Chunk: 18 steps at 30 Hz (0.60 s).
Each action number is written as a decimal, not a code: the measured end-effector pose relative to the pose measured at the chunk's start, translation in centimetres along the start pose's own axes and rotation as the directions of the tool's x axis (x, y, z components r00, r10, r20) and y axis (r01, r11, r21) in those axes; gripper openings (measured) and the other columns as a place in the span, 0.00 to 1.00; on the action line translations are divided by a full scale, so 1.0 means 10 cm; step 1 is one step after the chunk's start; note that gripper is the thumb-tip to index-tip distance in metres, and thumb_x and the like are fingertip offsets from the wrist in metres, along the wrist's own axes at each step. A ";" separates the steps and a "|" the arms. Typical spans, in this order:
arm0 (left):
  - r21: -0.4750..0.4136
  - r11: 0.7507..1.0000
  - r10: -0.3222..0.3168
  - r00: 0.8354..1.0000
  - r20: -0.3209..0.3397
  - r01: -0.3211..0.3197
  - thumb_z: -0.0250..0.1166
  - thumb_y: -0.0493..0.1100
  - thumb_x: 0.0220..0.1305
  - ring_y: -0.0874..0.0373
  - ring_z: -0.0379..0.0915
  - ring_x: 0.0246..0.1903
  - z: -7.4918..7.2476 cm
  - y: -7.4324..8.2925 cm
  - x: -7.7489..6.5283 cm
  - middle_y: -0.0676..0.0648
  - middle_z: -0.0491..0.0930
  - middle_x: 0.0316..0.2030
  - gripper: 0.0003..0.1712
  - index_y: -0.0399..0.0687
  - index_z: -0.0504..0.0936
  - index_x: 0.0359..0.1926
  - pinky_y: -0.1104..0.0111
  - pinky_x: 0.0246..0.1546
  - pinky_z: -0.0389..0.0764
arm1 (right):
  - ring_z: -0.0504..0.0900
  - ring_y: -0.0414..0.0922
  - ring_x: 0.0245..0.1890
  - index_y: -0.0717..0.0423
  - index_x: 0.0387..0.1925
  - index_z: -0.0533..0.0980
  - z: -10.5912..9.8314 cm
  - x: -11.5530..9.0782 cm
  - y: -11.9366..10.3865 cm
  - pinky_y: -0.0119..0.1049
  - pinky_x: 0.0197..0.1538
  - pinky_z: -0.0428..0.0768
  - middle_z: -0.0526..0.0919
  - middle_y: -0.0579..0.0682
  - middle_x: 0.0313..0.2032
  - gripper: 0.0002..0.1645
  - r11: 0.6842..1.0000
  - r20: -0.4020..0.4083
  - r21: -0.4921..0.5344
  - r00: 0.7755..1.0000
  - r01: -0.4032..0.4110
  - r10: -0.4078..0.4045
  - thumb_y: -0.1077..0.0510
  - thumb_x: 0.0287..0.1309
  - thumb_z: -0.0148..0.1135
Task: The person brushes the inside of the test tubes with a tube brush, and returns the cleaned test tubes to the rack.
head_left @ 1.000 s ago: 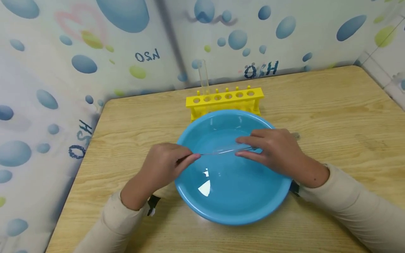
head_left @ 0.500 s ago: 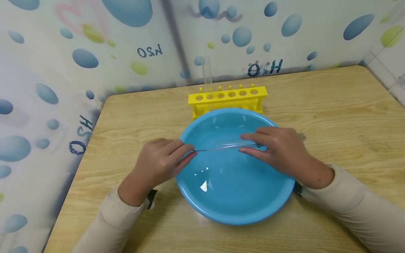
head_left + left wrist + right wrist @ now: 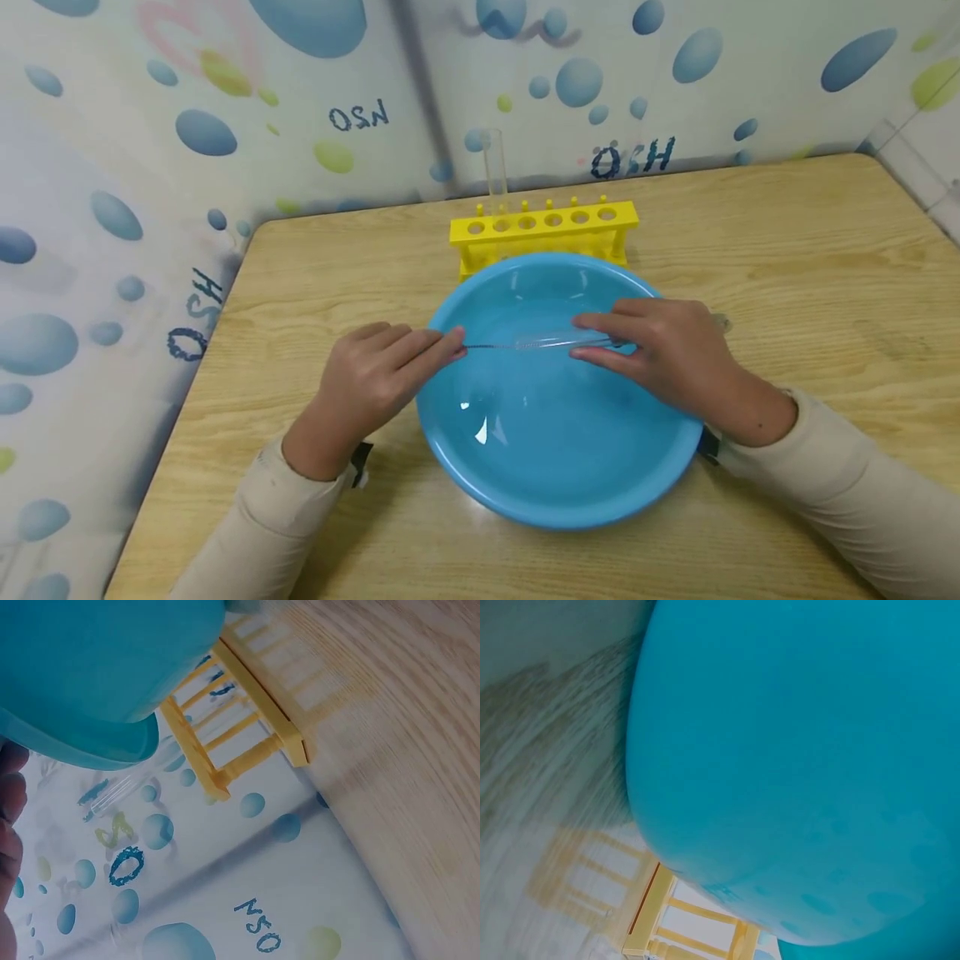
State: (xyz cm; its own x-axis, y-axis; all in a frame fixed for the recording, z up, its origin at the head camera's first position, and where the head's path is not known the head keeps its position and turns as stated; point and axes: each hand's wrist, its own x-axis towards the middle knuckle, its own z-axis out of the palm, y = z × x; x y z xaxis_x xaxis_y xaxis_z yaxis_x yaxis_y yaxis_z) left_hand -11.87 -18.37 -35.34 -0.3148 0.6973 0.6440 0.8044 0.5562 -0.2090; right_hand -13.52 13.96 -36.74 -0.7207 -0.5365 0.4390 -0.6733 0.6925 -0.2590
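Observation:
Over the blue basin point(image 3: 555, 518), my left hand point(image 3: 378, 375) pinches the twisted wire handle of a test tube brush point(image 3: 487, 346). The wire runs into a clear test tube point(image 3: 543, 340), which lies nearly level. My right hand point(image 3: 667, 354) grips the tube between thumb and fingers, hiding its far end. The brush's bristles cannot be made out clearly. In the left wrist view, fingers of my left hand point(image 3: 10, 817) show at the left edge. The right wrist view has only the basin's outer wall point(image 3: 780, 765) up close, without the hand.
Behind the basin stands a yellow test tube rack point(image 3: 543, 227), with another clear test tube point(image 3: 495, 167) upright in it. A small greyish thing point(image 3: 722, 322) shows past my right hand. The wooden table point(image 3: 810, 250) meets a patterned wall point(image 3: 420, 67).
My left hand has shifted slightly up and away from my right hand, and more wire shows between its fingertips and the tube. The right hand keeps its grip. The view has shifted slightly.

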 end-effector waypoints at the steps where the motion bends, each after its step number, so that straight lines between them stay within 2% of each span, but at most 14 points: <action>1: -0.011 1.000 -0.010 1.000 0.012 0.010 0.70 0.47 0.63 0.56 0.82 0.21 0.00 0.00 0.01 0.48 0.88 0.31 0.16 0.42 0.88 0.46 0.65 0.24 0.83 | 0.76 0.37 0.18 0.48 0.46 0.87 0.00 0.00 0.00 0.25 0.22 0.69 0.85 0.47 0.24 0.23 1.000 0.000 -0.001 1.000 0.002 -0.002 0.47 0.46 0.80; 7: -0.124 0.988 -0.081 0.991 0.105 0.094 0.78 0.42 0.52 0.57 0.83 0.23 -0.01 0.01 0.04 0.48 0.87 0.29 0.14 0.41 0.89 0.40 0.67 0.25 0.84 | 0.81 0.41 0.20 0.47 0.46 0.87 0.00 0.00 0.01 0.26 0.23 0.73 0.87 0.47 0.26 0.23 1.000 0.007 -0.011 1.000 0.015 -0.015 0.46 0.47 0.79; 9: -0.196 0.968 -0.129 0.980 0.152 0.158 0.79 0.41 0.50 0.59 0.82 0.22 -0.02 0.03 0.05 0.48 0.87 0.28 0.12 0.41 0.89 0.36 0.69 0.25 0.83 | 0.82 0.42 0.21 0.48 0.46 0.87 0.00 0.00 0.00 0.27 0.24 0.73 0.87 0.48 0.26 0.23 1.000 0.007 -0.017 1.000 0.020 -0.020 0.47 0.47 0.79; 10: -0.240 0.950 -0.160 0.970 0.183 0.201 0.79 0.40 0.50 0.60 0.81 0.21 -0.02 0.04 0.06 0.49 0.86 0.27 0.11 0.42 0.88 0.35 0.71 0.24 0.82 | 0.81 0.41 0.21 0.48 0.46 0.87 0.00 0.00 0.00 0.27 0.23 0.73 0.86 0.48 0.26 0.23 1.000 0.007 -0.019 1.000 0.023 -0.023 0.47 0.47 0.79; 12: -0.338 0.886 -0.236 0.935 0.264 0.319 0.77 0.38 0.53 0.64 0.76 0.20 -0.04 0.06 0.07 0.51 0.84 0.26 0.07 0.43 0.88 0.33 0.74 0.22 0.78 | 0.80 0.40 0.20 0.47 0.46 0.87 0.00 0.00 0.00 0.26 0.23 0.72 0.86 0.47 0.25 0.23 0.999 0.003 -0.026 1.000 0.030 -0.030 0.47 0.46 0.80; 14: -0.396 0.806 -0.305 0.883 0.358 0.439 0.73 0.38 0.58 0.66 0.71 0.20 -0.07 0.08 0.08 0.53 0.82 0.25 0.04 0.44 0.87 0.34 0.75 0.21 0.75 | 0.77 0.39 0.19 0.47 0.46 0.87 0.00 0.00 -0.01 0.25 0.22 0.70 0.85 0.47 0.24 0.23 0.999 -0.003 -0.030 0.999 0.039 -0.039 0.47 0.46 0.80; 15: -0.399 0.779 -0.329 0.857 0.396 0.484 0.72 0.39 0.61 0.67 0.68 0.21 -0.07 0.09 0.08 0.54 0.81 0.25 0.02 0.44 0.87 0.34 0.76 0.21 0.73 | 0.76 0.38 0.18 0.47 0.46 0.87 0.00 -0.01 -0.01 0.25 0.22 0.69 0.84 0.47 0.23 0.23 0.999 -0.005 -0.030 0.999 0.044 -0.044 0.47 0.46 0.80; 16: -0.386 0.769 -0.339 0.838 0.428 0.509 0.70 0.39 0.63 0.67 0.68 0.21 -0.08 0.10 0.09 0.54 0.80 0.25 0.02 0.45 0.86 0.35 0.76 0.21 0.73 | 0.75 0.37 0.18 0.47 0.46 0.87 0.01 -0.01 0.00 0.25 0.22 0.68 0.84 0.47 0.23 0.23 0.998 -0.007 -0.031 0.999 0.049 -0.050 0.47 0.46 0.80; 17: -0.365 0.775 -0.338 0.826 0.450 0.516 0.68 0.40 0.65 0.68 0.68 0.21 -0.08 0.10 0.09 0.55 0.80 0.25 0.03 0.45 0.86 0.36 0.76 0.21 0.73 | 0.74 0.37 0.18 0.46 0.46 0.87 0.01 -0.01 0.00 0.25 0.21 0.67 0.84 0.47 0.23 0.23 0.998 -0.007 -0.029 0.998 0.055 -0.055 0.46 0.47 0.79; 18: -0.336 0.796 -0.326 0.824 0.463 0.503 0.67 0.41 0.66 0.68 0.69 0.21 -0.08 0.10 0.09 0.55 0.80 0.24 0.04 0.45 0.86 0.36 0.76 0.22 0.73 | 0.75 0.37 0.18 0.46 0.46 0.86 0.01 -0.01 0.00 0.24 0.22 0.67 0.84 0.47 0.23 0.22 0.998 -0.006 -0.027 0.998 0.061 -0.061 0.44 0.50 0.77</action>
State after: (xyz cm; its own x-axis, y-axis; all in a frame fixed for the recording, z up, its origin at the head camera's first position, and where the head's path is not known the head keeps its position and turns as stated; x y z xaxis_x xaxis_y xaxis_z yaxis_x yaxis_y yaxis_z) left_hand -10.91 -17.52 -34.43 -0.7550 0.6026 0.2584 0.6511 0.6421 0.4048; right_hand -13.45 14.01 -36.89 -0.6770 -0.5750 0.4594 -0.7115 0.6709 -0.2088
